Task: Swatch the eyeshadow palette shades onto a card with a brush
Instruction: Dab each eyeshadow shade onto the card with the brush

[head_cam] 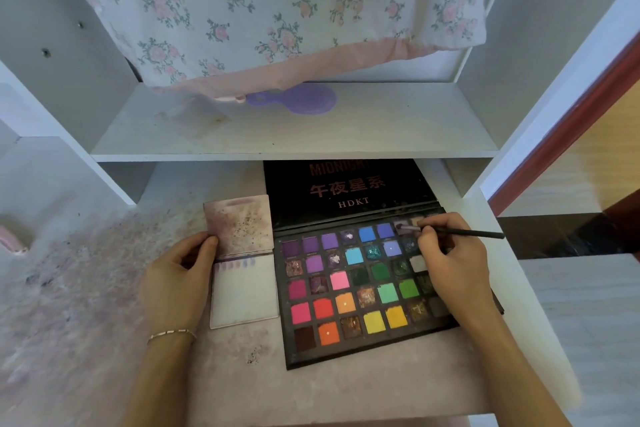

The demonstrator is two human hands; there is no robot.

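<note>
An open black eyeshadow palette (360, 291) with many coloured pans lies on the desk, its lid (346, 191) propped back under the shelf. My right hand (446, 263) pinches a thin black brush (464, 232) whose tip rests in a greyish pan in the top row. Left of the palette lies a white card (246, 295) with a row of several purple swatches along its top edge. My left hand (176, 281) lies at the card's left side, fingers curled, with the thumb on the edge of a stained card (239, 224) behind it.
A white shelf (294, 152) overhangs the back of the desk, with a purple hand mirror (304, 99) on it and a floral cloth (263, 7) hanging above. Pigment dust smears the desk (86, 288) at left. White uprights flank both sides.
</note>
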